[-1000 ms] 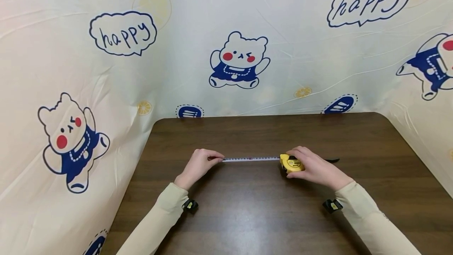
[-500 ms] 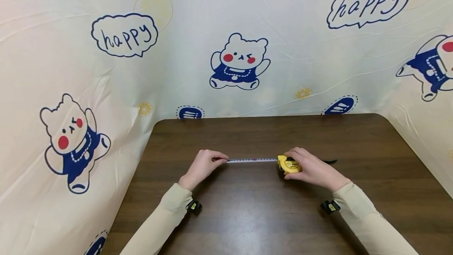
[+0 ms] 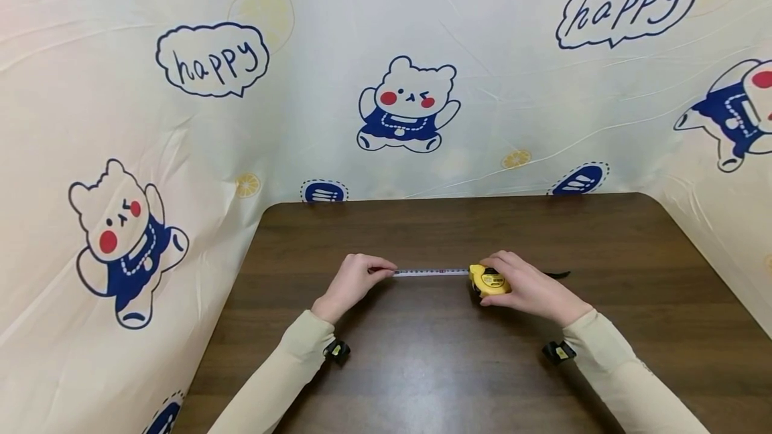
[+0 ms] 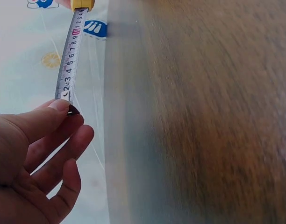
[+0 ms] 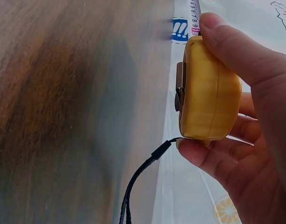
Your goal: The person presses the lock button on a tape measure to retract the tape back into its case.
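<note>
A yellow tape measure (image 3: 490, 280) is held by my right hand (image 3: 523, 288), thumb on one side and fingers on the other. Out of its case runs a white blade (image 3: 431, 272) with printed numbers, stretched level to my left hand (image 3: 352, 281). That hand pinches the blade's end between thumb and forefinger, and its other fingers are loosely bent, as the left wrist view shows. The numbered blade (image 4: 70, 60) leads up to the yellow case there. From the case (image 5: 210, 91) in the right wrist view hangs a black wrist strap (image 5: 138, 175).
Beneath both hands is a dark brown wooden table (image 3: 416, 367) with rounded far corners. A pale cloth (image 3: 326, 86) printed with cartoon bears and "happy" bubbles hangs behind it and along both sides. Each wrist wears a small black camera, such as the left one (image 3: 338, 352).
My hands have drawn closer together, the left moving right and the right moving slightly left. The stretch of blade between them has become shorter.
</note>
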A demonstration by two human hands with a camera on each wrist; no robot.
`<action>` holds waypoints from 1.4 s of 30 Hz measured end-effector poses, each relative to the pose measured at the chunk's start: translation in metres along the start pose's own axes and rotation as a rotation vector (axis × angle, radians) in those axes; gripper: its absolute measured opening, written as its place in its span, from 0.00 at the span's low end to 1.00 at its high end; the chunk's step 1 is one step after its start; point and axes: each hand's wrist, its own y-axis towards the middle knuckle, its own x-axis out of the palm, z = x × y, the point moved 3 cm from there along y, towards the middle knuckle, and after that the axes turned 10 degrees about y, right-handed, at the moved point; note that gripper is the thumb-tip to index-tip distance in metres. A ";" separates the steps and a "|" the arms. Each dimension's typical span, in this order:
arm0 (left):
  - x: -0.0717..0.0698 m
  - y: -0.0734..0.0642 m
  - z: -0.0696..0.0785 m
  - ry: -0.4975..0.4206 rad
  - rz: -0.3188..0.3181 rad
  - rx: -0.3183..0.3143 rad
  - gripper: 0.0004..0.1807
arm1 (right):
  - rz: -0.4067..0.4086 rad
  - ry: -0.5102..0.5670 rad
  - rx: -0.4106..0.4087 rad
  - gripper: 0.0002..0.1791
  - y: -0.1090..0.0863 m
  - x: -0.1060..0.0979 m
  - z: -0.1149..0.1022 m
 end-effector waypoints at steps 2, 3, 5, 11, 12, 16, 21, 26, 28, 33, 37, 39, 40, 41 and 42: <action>0.001 0.000 0.001 -0.008 -0.003 0.000 0.07 | -0.001 0.004 -0.001 0.35 0.000 0.001 0.000; 0.001 0.000 0.002 -0.010 -0.004 0.003 0.07 | -0.001 0.005 -0.001 0.35 0.000 0.001 0.000; 0.002 0.001 0.003 -0.012 -0.004 0.014 0.07 | 0.000 0.007 -0.001 0.35 0.000 0.001 -0.001; 0.004 0.004 0.006 -0.014 -0.004 0.033 0.07 | -0.006 0.005 0.002 0.36 0.000 0.002 -0.001; 0.004 0.004 0.007 -0.018 -0.007 0.031 0.07 | -0.007 0.005 0.004 0.36 0.001 0.002 -0.002; 0.003 0.006 0.010 -0.023 -0.010 0.032 0.07 | -0.006 -0.001 0.003 0.36 0.002 0.003 -0.002; 0.005 0.006 0.014 -0.017 0.001 0.049 0.06 | -0.005 -0.008 -0.012 0.36 0.004 0.005 -0.004; 0.008 0.007 0.015 -0.012 -0.006 0.041 0.06 | -0.008 -0.004 -0.015 0.35 0.006 0.007 -0.006; 0.009 0.007 0.016 -0.012 -0.013 0.039 0.06 | -0.009 -0.004 -0.016 0.35 0.006 0.007 -0.007; 0.012 0.010 0.019 -0.010 -0.020 0.059 0.06 | -0.011 -0.004 -0.019 0.35 0.008 0.008 -0.008; 0.014 0.010 0.021 -0.016 -0.023 0.074 0.06 | -0.019 -0.007 -0.022 0.35 0.009 0.010 -0.010; 0.015 0.010 0.022 -0.023 -0.030 0.070 0.06 | -0.020 -0.008 -0.022 0.35 0.009 0.011 -0.011; 0.016 0.010 0.023 -0.024 -0.031 0.073 0.06 | -0.022 -0.010 -0.021 0.35 0.010 0.011 -0.012; 0.016 0.010 0.023 -0.026 -0.034 0.074 0.06 | -0.022 -0.011 -0.021 0.35 0.010 0.011 -0.012; 0.016 0.010 0.023 -0.026 -0.036 0.074 0.06 | -0.023 -0.012 -0.021 0.35 0.010 0.012 -0.013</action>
